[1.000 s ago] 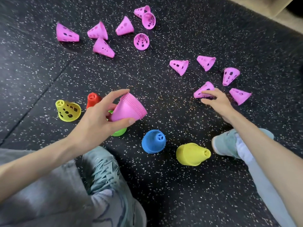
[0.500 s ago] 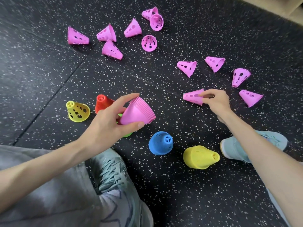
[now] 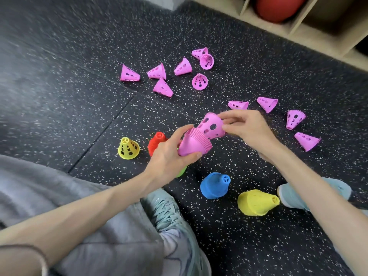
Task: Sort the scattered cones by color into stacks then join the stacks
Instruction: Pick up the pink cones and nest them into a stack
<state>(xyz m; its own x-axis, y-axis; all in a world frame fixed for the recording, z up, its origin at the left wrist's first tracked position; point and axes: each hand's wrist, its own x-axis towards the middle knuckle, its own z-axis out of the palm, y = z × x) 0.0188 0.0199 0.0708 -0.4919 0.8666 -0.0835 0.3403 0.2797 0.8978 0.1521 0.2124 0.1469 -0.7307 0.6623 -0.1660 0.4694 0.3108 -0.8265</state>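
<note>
With the left hand (image 3: pixel 169 154) clamped around the pink stack (image 3: pixel 194 144) and the right hand (image 3: pixel 245 126) pinching a loose pink cone (image 3: pixel 212 126) at its open end, a tilted entry could jam, leaving scattered pink cones (image 3: pixel 159 71) on the floor (image 3: pixel 79 96) beyond.

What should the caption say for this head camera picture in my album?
Left hand holds a pink stack while right hand adds a pink cone.

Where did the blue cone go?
The blue cone sits on the black floor low in the head view, right of centre, with the solid yellow cone to its right and a light blue shoe beyond that.
</note>
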